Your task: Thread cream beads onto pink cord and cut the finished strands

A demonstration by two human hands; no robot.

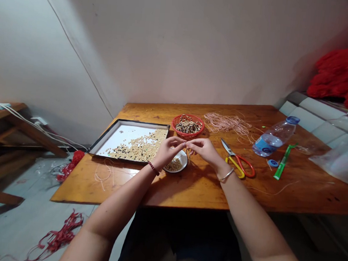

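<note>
My left hand [167, 150] and my right hand [206, 150] meet at the fingertips above a small white bowl [184, 162] of tiny light beads. Both are closed in a pinch; what lies between the fingers is too small to make out, though a thin strand seems to hang below the right fingers. To the left, a black-edged white tray [124, 133] holds many loose beads [142, 146], mostly cream with some dark ones. Just behind the hands stands a red basket [202, 129] with strung beads [188, 126] inside.
Scissors [235, 158] with red and yellow handles lie right of my hands. Beyond are tangled pink cord [228, 123], a water bottle [273, 137], a blue-and-white cap [272, 163], a green packet [284, 161] and a clear plastic bag [342, 157]. Loose thread [103, 175] lies front left.
</note>
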